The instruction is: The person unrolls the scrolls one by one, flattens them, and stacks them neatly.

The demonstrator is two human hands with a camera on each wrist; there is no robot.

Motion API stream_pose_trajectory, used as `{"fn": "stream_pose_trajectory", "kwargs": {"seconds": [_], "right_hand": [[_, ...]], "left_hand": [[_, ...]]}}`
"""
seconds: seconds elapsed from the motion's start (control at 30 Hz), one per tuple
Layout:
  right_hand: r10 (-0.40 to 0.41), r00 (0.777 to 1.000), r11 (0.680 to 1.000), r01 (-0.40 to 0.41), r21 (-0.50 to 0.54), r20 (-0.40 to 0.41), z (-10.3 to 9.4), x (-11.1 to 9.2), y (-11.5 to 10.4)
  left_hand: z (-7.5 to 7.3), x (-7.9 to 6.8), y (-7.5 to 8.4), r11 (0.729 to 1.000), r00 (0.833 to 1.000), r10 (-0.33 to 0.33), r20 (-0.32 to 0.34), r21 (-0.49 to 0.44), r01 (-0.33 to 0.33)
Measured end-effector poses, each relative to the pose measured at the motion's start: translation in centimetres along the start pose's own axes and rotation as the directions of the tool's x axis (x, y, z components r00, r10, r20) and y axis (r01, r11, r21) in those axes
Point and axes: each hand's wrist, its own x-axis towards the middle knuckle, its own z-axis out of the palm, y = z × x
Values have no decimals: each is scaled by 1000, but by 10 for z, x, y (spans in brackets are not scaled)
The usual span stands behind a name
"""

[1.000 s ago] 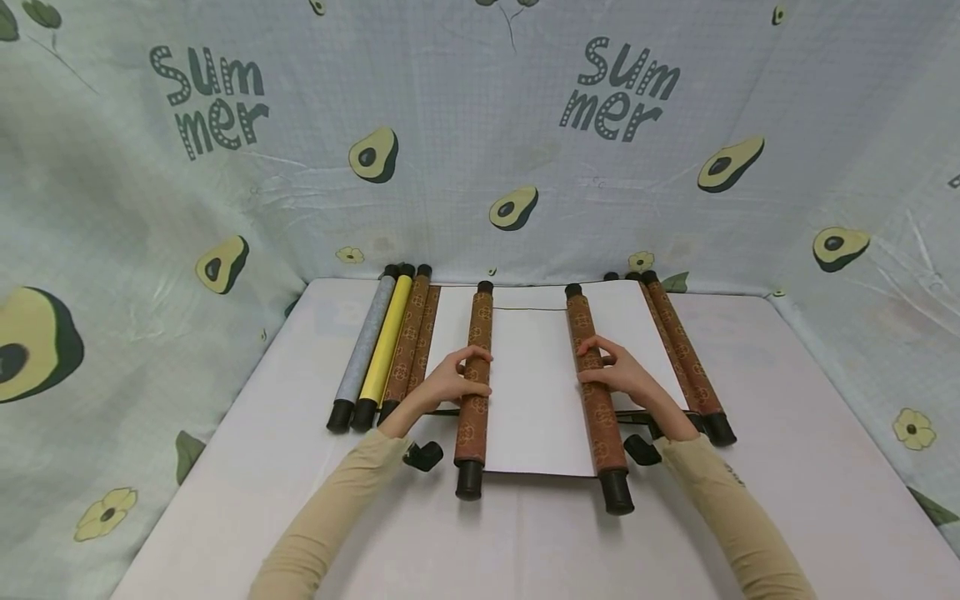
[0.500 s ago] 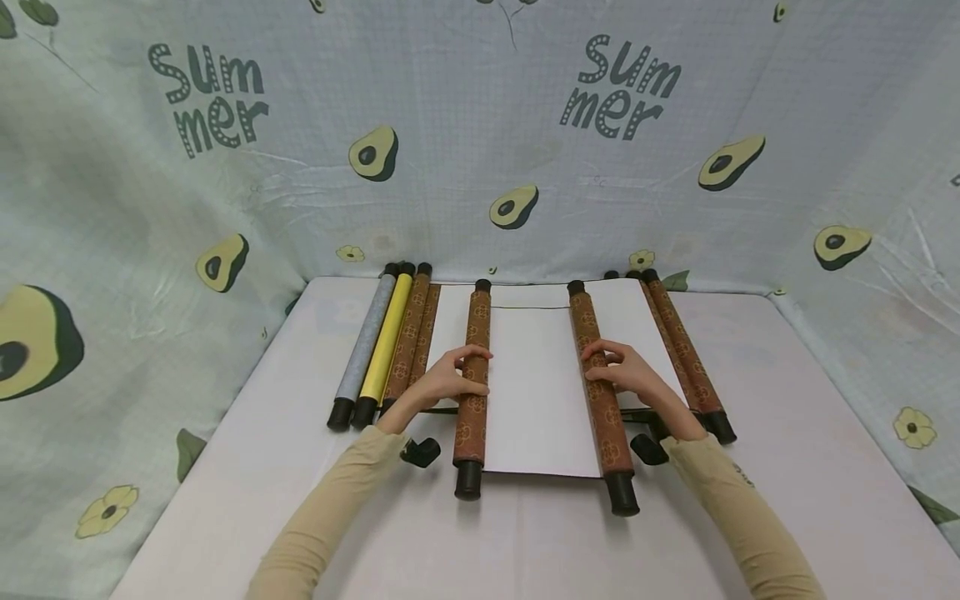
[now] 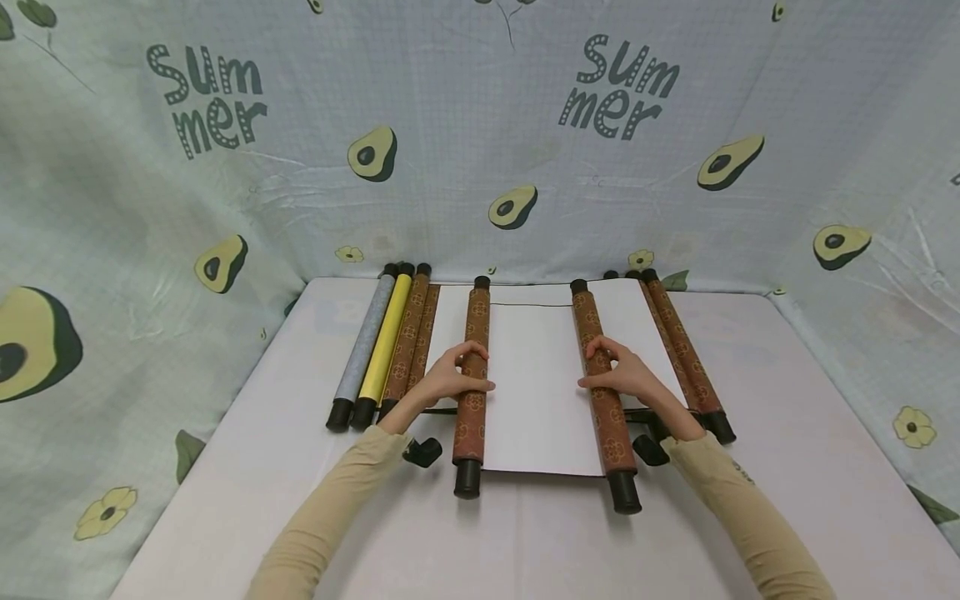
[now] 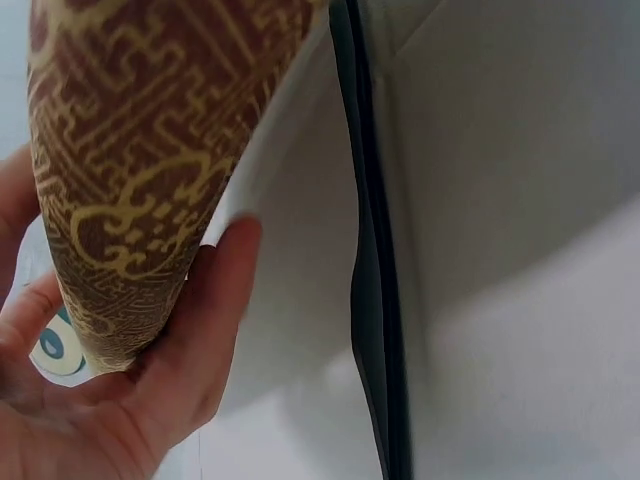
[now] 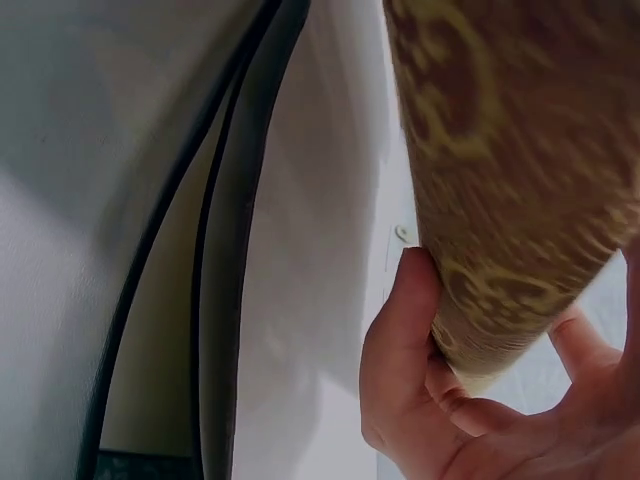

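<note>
A hanging scroll with a white sheet [image 3: 540, 392] between two rolls lies partly unrolled in the head view. Its left roll [image 3: 471, 417], brown with gold pattern and black end caps, is gripped by my left hand [image 3: 452, 377], thumb on the near side, fingers over the far side. My right hand [image 3: 624, 372] grips the right roll [image 3: 611, 425] the same way. In the left wrist view the patterned roll [image 4: 140, 170] rests in the curled left hand [image 4: 110, 420]. The right wrist view has the other roll [image 5: 520, 200] within the right hand [image 5: 500, 430].
Left of the scroll lie a grey roll [image 3: 367, 342], a yellow roll [image 3: 387, 337] and brown rolls [image 3: 408, 342]. More brown rolls [image 3: 682, 350] lie at the right. Another white sheet [image 3: 633, 321] spreads beneath the scroll. A printed cloth [image 3: 450, 100] hangs behind the white table [image 3: 420, 542].
The right roll has moved a little to the right with my right hand, and the left roll slightly left. The white sheet between them shows slightly wider.
</note>
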Motion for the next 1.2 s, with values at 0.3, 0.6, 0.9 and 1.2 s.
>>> {"fn": "stream_pose_trajectory", "kwargs": {"seconds": [0.3,0.6,0.9,1.2], "right_hand": [[-45,999,998,46,-38,14,-6,-2,2],[-3,1000,1000,3,9,21,-12,-4,4],[16,1000,1000,-16,4,22,-15,-8,4],[-68,998,998,68,-1,-10,-14,-8,5]], "left_hand": [[-2,0,-2,999,1000,17,-8,31,-17],[-6,1,-3,997,999,-42,26,-64,43],[-8,-2,1,999,999,-46,16,16,46],[-8,0,-2,996,999,49,-21,75,-47]]}}
